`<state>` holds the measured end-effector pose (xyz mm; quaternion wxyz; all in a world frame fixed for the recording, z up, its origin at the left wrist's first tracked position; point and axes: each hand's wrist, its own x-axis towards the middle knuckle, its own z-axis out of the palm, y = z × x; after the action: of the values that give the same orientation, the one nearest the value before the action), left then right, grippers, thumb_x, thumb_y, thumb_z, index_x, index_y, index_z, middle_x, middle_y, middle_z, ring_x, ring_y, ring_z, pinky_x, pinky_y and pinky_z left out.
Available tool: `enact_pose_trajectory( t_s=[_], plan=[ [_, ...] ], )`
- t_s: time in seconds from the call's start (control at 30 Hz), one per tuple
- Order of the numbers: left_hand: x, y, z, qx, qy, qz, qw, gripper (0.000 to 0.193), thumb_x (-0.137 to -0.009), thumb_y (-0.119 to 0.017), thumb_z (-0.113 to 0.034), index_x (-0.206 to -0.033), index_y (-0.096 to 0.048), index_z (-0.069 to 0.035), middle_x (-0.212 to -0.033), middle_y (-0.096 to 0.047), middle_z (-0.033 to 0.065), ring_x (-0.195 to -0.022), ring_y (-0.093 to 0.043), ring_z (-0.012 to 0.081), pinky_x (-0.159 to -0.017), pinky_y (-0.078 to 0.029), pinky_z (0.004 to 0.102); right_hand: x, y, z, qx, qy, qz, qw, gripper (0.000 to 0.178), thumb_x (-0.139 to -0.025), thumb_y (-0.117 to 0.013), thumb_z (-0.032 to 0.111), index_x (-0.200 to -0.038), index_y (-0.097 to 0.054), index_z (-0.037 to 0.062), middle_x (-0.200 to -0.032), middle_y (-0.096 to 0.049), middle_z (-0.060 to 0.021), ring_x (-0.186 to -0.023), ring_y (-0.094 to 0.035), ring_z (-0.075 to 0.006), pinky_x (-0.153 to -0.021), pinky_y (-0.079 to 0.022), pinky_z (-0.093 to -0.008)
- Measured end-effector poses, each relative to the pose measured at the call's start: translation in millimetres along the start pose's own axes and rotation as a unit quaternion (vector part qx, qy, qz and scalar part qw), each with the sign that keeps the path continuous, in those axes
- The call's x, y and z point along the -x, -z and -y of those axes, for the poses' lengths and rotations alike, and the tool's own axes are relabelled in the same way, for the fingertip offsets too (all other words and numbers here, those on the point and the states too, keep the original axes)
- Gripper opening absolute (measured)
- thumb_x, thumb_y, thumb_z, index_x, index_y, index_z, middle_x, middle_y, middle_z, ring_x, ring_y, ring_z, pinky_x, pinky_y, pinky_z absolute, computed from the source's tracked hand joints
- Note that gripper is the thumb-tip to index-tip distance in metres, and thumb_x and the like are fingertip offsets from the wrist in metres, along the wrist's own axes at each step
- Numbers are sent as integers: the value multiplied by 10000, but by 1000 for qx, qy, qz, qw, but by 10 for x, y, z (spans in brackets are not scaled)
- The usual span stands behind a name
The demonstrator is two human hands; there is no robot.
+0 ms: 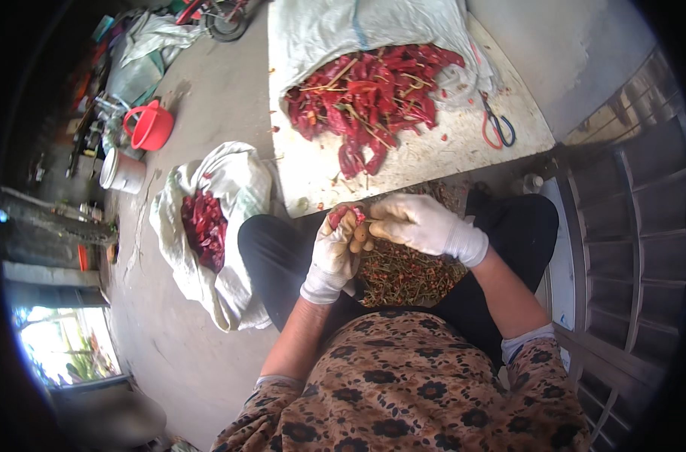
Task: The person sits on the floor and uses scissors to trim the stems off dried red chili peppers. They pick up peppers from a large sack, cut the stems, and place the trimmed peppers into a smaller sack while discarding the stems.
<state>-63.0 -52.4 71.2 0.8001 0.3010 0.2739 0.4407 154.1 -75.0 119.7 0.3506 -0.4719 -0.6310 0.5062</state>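
Both of my hands wear white work gloves with yellowed fingers and meet above my lap. My left hand (335, 252) is closed around a dark red dried chili pepper (346, 216), which shows above the fingers. From the right, my right hand (426, 224) reaches across with its fingers pinched at the pepper's thin stem; the fingertips partly hide it. Beyond them, a heap of red dried chili peppers (384, 90) spills from a white woven sack (320, 30) onto a pale board (305, 177). Between my legs lies a pile of stems and red scraps (407, 275).
Left of my knee stands an open white sack (241, 177) with red pepper pieces (204, 230) inside. Scissors (497, 126) with red and dark handles lie on the board's right side. A red bucket (150, 126) and a white bucket (123, 172) stand farther left. Metal-framed panels (610, 248) rise at right.
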Motion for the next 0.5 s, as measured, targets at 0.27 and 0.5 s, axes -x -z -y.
enact_pose_trajectory(
  t_s=[0.27,0.5],
  plan=[
    [501,-28,-323,-502,-233,-104,826,230,-947,-712,-88,-1165,-661,-36,-846,-702,72,-707,-655,197,-690,-544,348,-34,-738,313,115,-51,-55,991,298,-979,-654,317,-848,-739,63,-735,-703,-138,-702,-709,-304,-647,-544,-403],
    [718,125,-492,-435,-239,-111,861,268,-958,-659,-105,-1213,-637,-26,-1042,-692,42,-871,-641,168,-800,-525,303,-24,-1174,611,296,90,-200,930,250,-900,-690,254,-711,-680,91,-703,-682,-134,-669,-694,-346,-611,-547,-462]
  ],
)
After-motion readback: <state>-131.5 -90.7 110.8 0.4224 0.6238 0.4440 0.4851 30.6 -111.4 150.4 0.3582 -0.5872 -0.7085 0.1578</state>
